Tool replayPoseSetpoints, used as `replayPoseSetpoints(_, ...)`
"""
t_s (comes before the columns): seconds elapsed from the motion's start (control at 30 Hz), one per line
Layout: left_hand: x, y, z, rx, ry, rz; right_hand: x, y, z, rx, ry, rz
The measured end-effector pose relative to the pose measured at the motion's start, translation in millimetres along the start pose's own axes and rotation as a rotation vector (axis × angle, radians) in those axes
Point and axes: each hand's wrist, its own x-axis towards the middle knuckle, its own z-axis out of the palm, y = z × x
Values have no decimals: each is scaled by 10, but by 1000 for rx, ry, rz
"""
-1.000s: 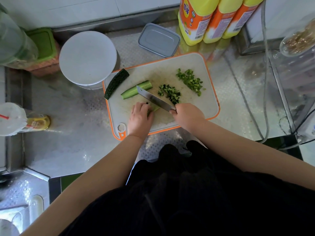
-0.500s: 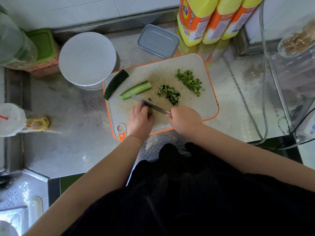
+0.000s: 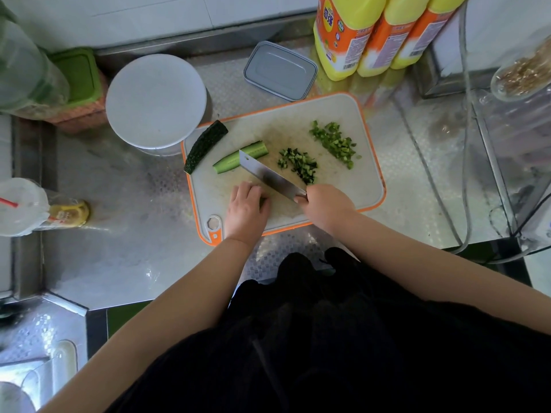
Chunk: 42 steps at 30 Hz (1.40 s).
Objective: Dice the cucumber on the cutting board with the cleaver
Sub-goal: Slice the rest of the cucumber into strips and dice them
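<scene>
On the steel counter, the orange-rimmed cutting board (image 3: pixel 366 186) carries the whole job, and reading across it from the left shows how far things stand. At its far left edge lies a dark-skinned cucumber piece (image 3: pixel 205 146), uncut, and just beside it a paler split length (image 3: pixel 238 158), cut face up, also waiting. Nearer the person, the left hand (image 3: pixel 246 208) rests knuckles-up on the board with its fingers curled over a short green stub (image 3: pixel 264 201), of which only a sliver shows; how much remains under the fingers cannot be told. The cleaver (image 3: pixel 269 175) has changed most: half a second ago its blade lay low and close against those fingers, mid-cut, and now it is lifted and angled away, its tip over the split length. The right hand (image 3: pixel 326 205) grips the handle firmly. Right of the blade sit two heaps of dice, a darker pile (image 3: pixel 298 165) and a lighter pile (image 3: pixel 334 143) beyond. The lift probably means one stroke is finished and another is due; with two pieces untouched, the dicing looks roughly half done.
</scene>
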Motion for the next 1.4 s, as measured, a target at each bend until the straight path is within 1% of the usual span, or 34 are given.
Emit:
replayPoseSetpoints(0.13, -7, 9, -25, -9, -8, 13, -54, 29, 6, 1, 46, 20)
replayPoseSetpoints(0.27, -65, -31, -37, -20, -17, -8, -118, -1, -24, -56, 89, -29)
replayPoseSetpoints(0.43, -77, -36, -32, -6, -34, -25, -182, -82, -32, -113, 62, -85)
replayPoseSetpoints(0.67, -71, -55, -21, -11, -40, -39, -136, -182, 60, -165, 24, -57)
replayPoseSetpoints(0.77, -74, -56, -23, -14, -39, -43, -107, -166, 89, -142, 1, -64)
replayPoseSetpoints(0.9, -87, -67, -39, -28, -20, 3, -57, -101, 48, -65, -21, -56)
replayPoseSetpoints(1.07, -85, -34, -88, -3, -35, -10, -91, -31, 51, -40, 34, -17)
replayPoseSetpoints(1.2, -150, -39, -91, 2, -22, 5, -137, -19, 19, -67, 85, -53)
replayPoseSetpoints(1.3, -183, -64, -72, 10, -24, -5, -189, -60, 16, -113, 78, -114)
replayPoseSetpoints(1.4, -172, -66, -73, 6, -26, -17, -219, -98, 15, -123, 49, -130)
